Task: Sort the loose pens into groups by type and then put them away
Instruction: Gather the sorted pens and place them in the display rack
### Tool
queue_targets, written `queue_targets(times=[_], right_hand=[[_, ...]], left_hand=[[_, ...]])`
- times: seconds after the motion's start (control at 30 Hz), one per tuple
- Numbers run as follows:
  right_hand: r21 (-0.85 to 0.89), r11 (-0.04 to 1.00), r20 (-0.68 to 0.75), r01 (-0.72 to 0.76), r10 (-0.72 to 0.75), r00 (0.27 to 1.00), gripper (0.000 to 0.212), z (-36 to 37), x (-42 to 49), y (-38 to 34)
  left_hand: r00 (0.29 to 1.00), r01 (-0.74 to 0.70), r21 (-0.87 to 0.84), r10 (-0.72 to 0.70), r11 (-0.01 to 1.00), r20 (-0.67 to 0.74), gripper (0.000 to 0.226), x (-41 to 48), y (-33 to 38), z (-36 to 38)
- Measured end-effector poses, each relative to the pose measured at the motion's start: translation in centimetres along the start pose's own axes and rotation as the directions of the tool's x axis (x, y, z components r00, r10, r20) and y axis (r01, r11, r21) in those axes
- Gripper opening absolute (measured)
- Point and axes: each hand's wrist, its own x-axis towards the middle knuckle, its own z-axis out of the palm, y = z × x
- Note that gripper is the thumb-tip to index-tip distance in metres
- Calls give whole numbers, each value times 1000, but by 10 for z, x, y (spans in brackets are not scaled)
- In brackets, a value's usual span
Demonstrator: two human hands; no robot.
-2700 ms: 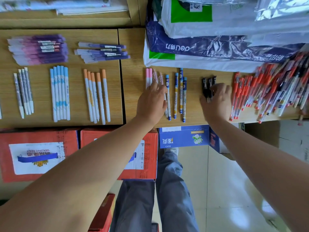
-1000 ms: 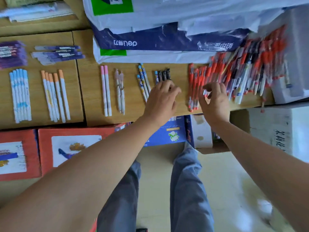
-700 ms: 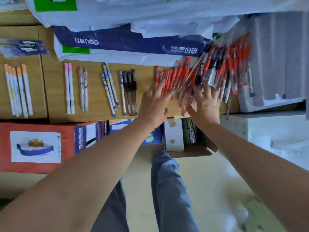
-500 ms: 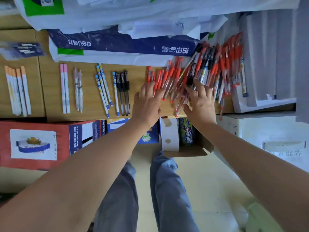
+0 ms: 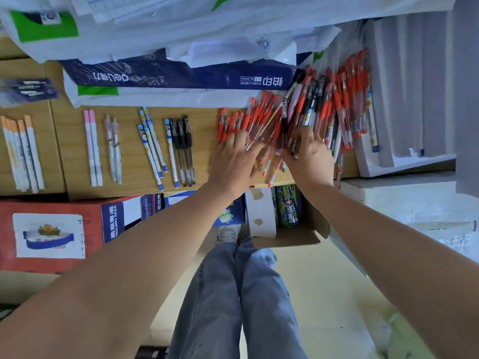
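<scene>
The tabletop (image 5: 204, 125) carries the pen heap (image 5: 334, 104) at two o'clock, mostly red-capped, with sorted rows (image 5: 184, 149) toward nine o'clock. The left hand (image 5: 233, 158) lies flat on the heap's edge, fingers spread. The right hand (image 5: 311, 156) has its fingertips buried among pens (pinching or not, I cannot tell). The pens look light, stiff and slick and would likely roll, so take each one mid-barrel.

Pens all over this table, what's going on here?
A person is sorting pens by type. The left hand and right hand both rest with spread fingers on a jumbled pile of mostly red pens at the right end of the table. Small sorted rows lie further left: black pens, pink pens and orange-capped pens.
</scene>
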Motion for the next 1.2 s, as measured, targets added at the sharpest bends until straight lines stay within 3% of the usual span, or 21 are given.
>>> queue_targets(times=[0.27,0.43,0.63,0.97,1.07,1.2], right_hand=[[76,987,-32,-143,145,989,49,-4,6,-2],[99,979,-38,-177,181,983,31,-10,9,4],[8,978,29,-208,207,978,33,-11,21,2],[244,949,-73,-201,225,972,13,-32,18,19],[166,964,-23,-208,214,976,20,-34,18,22],[-98,965,54,-243,249,967,36,-30,22,18]], left_hand=[[1000,-2,-180,0,984,-13,23,16,5,-6],[987,124,-414,-157,902,-45,24,41,23,-11],[934,348,-348,-354,871,49,36,77,35,-11],[931,356,-420,-353,835,87,28,86,36,-19],[935,351,-439,-332,827,122,31,86,37,-25],[943,332,-491,-300,806,144,31,84,37,-24]])
